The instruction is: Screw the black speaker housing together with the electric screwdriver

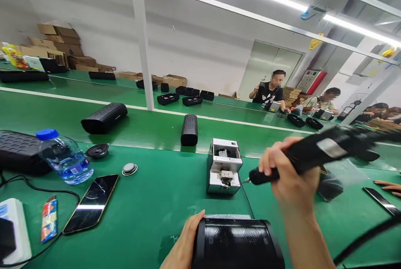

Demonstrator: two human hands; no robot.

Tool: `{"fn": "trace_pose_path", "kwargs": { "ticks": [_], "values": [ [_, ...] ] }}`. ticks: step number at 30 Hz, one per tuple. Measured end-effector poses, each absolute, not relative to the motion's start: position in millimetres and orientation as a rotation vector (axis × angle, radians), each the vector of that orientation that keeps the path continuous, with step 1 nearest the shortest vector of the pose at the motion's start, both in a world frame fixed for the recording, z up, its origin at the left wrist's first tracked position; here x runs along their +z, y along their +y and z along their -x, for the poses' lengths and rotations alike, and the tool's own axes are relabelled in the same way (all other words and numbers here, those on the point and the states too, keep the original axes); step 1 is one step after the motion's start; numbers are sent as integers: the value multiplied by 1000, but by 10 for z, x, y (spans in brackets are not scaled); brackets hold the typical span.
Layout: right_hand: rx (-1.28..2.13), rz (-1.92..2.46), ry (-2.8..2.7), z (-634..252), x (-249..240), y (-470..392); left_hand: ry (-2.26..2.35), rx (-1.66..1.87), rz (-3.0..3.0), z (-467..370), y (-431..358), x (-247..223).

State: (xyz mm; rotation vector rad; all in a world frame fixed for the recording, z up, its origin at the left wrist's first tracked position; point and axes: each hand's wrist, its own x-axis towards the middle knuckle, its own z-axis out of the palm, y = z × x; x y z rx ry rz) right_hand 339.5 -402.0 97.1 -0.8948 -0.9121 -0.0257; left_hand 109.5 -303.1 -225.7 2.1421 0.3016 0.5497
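My right hand [291,173] is wrapped round a black electric screwdriver [316,152], raised at the right with its bit pointing left. The bit's tip is close to a white and black screw feeder [224,166], apart from it as far as I can see. At the bottom, my left hand [184,242] rests against the left side of a black speaker housing [236,242] with perforated grille patches. Its fingers lie stretched along the edge; the thumb is hidden. Part of a pale pad [228,216] shows behind the housing.
To the left are a water bottle [67,158], a phone [91,204], a small round speaker driver [129,169] and a larger one [97,150]. Black speakers [189,130] stand on the green belt beyond. Another person's hand [388,186] is at the far right; co-workers sit across.
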Motion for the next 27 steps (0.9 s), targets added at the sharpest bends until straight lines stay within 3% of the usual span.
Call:
{"fn": "trace_pose_path", "kwargs": {
  "ticks": [11,27],
  "values": [
    [-36,1111,-823,-3619,639,-3363,279,537,-2092,-1042,-3050,-2041],
    [44,1055,-874,-3540,763,-3627,423,416,-2044,-961,-3120,-1716]
  ]
}}
